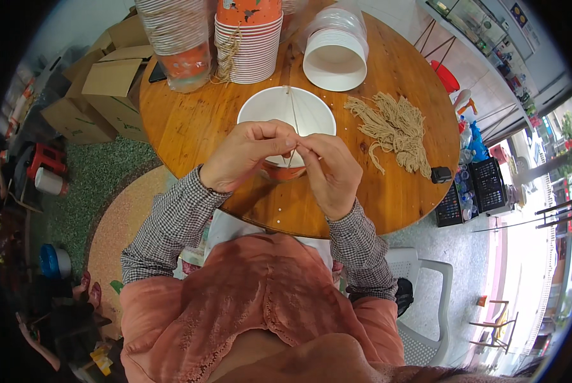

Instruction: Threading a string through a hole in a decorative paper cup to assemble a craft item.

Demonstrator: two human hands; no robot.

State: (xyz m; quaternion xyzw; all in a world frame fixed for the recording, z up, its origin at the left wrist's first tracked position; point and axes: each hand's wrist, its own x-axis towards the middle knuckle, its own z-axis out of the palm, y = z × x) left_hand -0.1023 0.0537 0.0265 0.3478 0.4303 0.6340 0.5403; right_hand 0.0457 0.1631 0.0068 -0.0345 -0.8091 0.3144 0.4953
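Okay, left hand (pixel 251 152) and right hand (pixel 334 171) pinch cord (pixel 293 110) together.
It runs from fingertips to far rim of bucket (pixel 316 116).

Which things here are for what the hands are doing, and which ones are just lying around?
Probably for the job:
string, pinched by the left hand and right hand
bucket beneath the hands
string pile on the table
stacked orange buckets, likely

Probably just lying about:
cardboard boxes
white chair
black crates
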